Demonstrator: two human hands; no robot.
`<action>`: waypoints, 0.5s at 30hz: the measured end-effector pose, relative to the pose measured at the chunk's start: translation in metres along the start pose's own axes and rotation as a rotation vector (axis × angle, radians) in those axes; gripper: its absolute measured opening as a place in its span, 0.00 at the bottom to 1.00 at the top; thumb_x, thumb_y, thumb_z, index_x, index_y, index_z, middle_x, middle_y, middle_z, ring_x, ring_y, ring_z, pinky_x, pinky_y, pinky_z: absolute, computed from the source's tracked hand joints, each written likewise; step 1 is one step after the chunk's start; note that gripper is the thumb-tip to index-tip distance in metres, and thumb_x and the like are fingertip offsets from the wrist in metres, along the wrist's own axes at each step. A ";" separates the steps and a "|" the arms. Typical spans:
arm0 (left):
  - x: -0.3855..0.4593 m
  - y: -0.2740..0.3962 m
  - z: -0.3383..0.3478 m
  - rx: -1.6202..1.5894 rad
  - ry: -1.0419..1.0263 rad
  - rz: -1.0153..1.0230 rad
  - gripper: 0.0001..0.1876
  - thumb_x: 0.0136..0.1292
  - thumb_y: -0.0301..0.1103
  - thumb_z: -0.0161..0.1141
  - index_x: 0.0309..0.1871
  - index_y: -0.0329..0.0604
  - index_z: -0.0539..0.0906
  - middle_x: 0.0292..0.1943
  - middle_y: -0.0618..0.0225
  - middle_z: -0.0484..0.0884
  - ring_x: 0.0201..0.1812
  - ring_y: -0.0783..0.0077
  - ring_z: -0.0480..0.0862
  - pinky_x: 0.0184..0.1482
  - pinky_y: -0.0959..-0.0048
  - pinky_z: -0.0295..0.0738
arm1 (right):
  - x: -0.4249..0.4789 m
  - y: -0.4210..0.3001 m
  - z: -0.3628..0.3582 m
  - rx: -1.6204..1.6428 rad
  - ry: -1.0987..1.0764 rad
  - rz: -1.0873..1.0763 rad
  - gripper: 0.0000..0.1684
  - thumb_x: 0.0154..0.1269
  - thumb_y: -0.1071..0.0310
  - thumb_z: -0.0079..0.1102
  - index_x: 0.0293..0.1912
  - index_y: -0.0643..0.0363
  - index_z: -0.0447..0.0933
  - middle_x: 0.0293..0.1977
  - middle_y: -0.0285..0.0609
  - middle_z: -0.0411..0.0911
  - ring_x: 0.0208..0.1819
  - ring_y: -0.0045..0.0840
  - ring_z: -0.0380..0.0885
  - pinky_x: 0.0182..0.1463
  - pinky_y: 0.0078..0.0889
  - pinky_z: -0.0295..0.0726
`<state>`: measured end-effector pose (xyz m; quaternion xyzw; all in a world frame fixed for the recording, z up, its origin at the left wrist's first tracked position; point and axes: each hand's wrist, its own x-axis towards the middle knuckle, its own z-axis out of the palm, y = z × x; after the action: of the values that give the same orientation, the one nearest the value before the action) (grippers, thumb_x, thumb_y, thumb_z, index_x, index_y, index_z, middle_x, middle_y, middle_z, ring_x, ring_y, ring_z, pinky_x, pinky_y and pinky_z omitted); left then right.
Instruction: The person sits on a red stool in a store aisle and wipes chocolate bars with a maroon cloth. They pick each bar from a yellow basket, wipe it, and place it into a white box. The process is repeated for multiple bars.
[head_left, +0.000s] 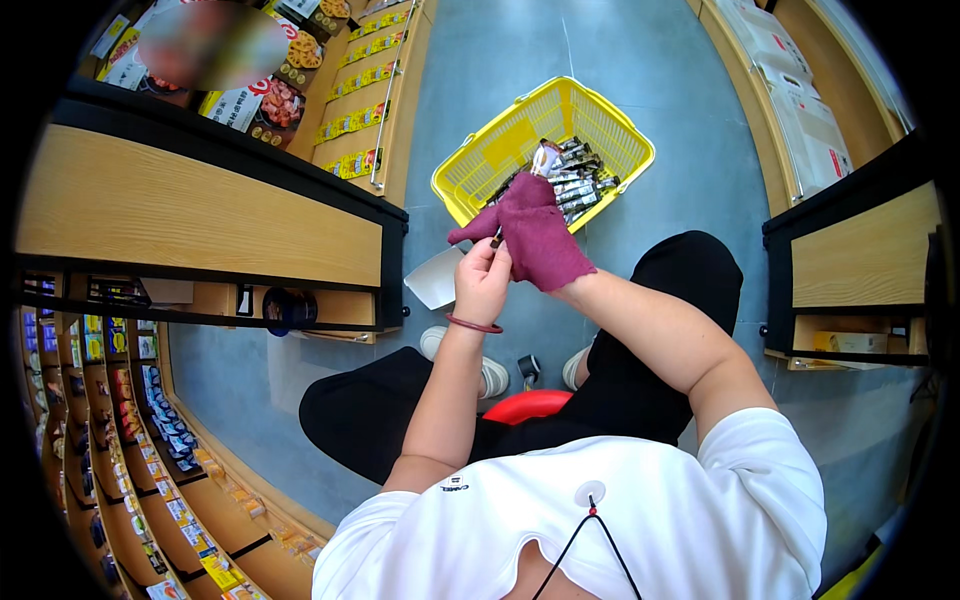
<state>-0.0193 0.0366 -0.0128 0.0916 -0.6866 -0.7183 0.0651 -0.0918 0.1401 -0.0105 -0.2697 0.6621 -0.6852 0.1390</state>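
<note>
My left hand (484, 276) pinches a small dark packet (496, 239) between thumb and fingertips, below the basket's near edge. A maroon cloth (541, 240) covers my right hand (525, 210), which is beside the left one and over the near rim of a yellow plastic basket (487, 154). A white and brown packet (547, 157) shows just beyond the cloth's far end; whether my covered fingers hold it cannot be seen. Many small dark packets with white labels (579, 192) lie in the basket.
A white open container (437, 279) stands on the grey floor beside my left foot. Wooden shelves with packaged goods (352, 127) flank me on the left, and shelves with white packages (810, 127) on the right. A red seat (528, 406) is under me.
</note>
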 end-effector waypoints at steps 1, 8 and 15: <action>-0.001 -0.003 0.002 0.003 0.028 0.018 0.11 0.66 0.33 0.52 0.29 0.38 0.76 0.21 0.76 0.74 0.23 0.87 0.70 0.26 0.84 0.65 | 0.000 0.000 0.002 0.162 0.085 0.104 0.08 0.60 0.72 0.48 0.35 0.59 0.77 0.28 0.36 0.69 0.25 0.18 0.70 0.23 0.22 0.69; -0.003 0.002 0.007 0.262 0.090 0.170 0.13 0.64 0.33 0.55 0.25 0.36 0.74 0.18 0.72 0.71 0.22 0.83 0.69 0.25 0.79 0.64 | 0.014 -0.005 -0.012 -0.541 0.158 -0.052 0.13 0.67 0.62 0.42 0.34 0.62 0.68 0.27 0.41 0.72 0.28 0.20 0.72 0.30 0.28 0.73; -0.011 0.006 0.011 0.287 0.071 0.214 0.11 0.63 0.32 0.56 0.26 0.36 0.77 0.19 0.67 0.73 0.23 0.76 0.72 0.27 0.77 0.65 | 0.032 0.022 -0.037 -0.339 0.241 -0.167 0.09 0.67 0.63 0.43 0.33 0.56 0.68 0.27 0.36 0.73 0.28 0.18 0.72 0.29 0.22 0.71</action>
<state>-0.0114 0.0498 -0.0063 0.0516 -0.7853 -0.5981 0.1517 -0.1422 0.1510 -0.0252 -0.2593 0.7551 -0.6004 -0.0459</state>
